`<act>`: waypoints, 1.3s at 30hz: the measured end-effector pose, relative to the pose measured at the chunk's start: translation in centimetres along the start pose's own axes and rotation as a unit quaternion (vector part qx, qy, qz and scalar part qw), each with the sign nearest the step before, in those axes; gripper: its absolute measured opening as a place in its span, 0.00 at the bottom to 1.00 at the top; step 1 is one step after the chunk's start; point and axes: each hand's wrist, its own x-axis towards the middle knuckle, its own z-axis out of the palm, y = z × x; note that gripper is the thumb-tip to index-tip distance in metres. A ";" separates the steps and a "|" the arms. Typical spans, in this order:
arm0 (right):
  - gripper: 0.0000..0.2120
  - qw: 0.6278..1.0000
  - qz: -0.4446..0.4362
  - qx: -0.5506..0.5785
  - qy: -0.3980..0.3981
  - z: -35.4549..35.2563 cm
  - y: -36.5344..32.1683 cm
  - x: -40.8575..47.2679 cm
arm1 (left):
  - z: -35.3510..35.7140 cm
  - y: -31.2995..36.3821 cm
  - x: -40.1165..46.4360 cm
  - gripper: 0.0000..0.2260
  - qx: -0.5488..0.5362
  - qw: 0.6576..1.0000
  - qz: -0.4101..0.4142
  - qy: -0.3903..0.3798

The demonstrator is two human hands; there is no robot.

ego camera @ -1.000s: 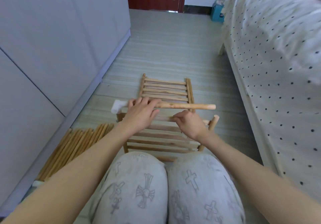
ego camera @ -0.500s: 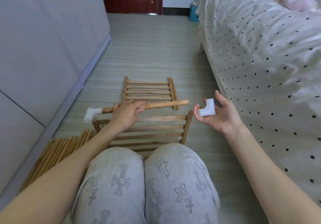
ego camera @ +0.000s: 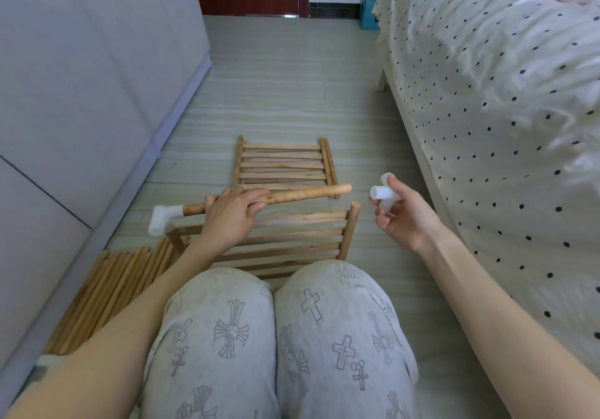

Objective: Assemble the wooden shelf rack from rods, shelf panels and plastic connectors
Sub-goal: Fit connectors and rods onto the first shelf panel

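Left hand [ego camera: 229, 212]: centre of the frame, its grip curled round a rod [ego camera: 302, 193].
Rod: lies almost level, right end free and pointing at the right hand; left end sits in a white connector [ego camera: 162, 218].
Connector: left of the left hand, on the near panel's left corner post.
Right hand [ego camera: 402, 214]: right of centre, palm up, fingers pinching a loose white fitting [ego camera: 383, 192], just beside the rod's free end, not touching it.
Near panel [ego camera: 292, 240]: slatted, below both hands, at the knees.
Far panel [ego camera: 282, 165]: flat on the floor, above the rod in the frame.
Spare rods [ego camera: 107, 292]: bundle at lower left, along the wall.
Bed [ego camera: 503, 110]: right side.
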 end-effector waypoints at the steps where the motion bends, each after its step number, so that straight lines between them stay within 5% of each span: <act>1: 0.10 1.000 -0.007 0.014 0.001 0.0 0.1 0.2 | 0.0 0.0 -0.1 0.15 0.000 1.000 0.000 0.000; 11: 0.10 0.994 -0.077 -0.075 -0.003 0.1 -0.2 0.7 | -0.3 -0.1 -0.4 0.16 0.006 1.000 -0.006 -0.001; 17: 0.18 0.957 -0.145 -0.250 -0.012 0.3 0.4 1.0 | -0.4 -0.1 -0.6 0.16 0.003 1.000 -0.006 0.001; 28: 0.20 0.907 -0.231 -0.353 0.008 -0.3 0.9 1.4 | -0.4 0.1 -0.6 0.16 0.005 1.000 -0.005 0.000; 33: 0.22 0.959 -0.164 -0.231 -0.021 -0.4 1.0 1.4 | -0.4 -0.1 -0.6 0.15 0.003 1.000 -0.003 0.001; 36: 0.20 0.994 -0.083 -0.044 -0.052 -0.1 0.8 1.5 | -0.4 -0.1 -0.6 0.15 0.001 1.000 -0.003 0.000; 39: 0.16 0.986 -0.024 0.121 -0.111 -0.2 0.4 1.1 | -0.4 -0.1 -0.6 0.15 0.003 1.000 -0.003 -0.001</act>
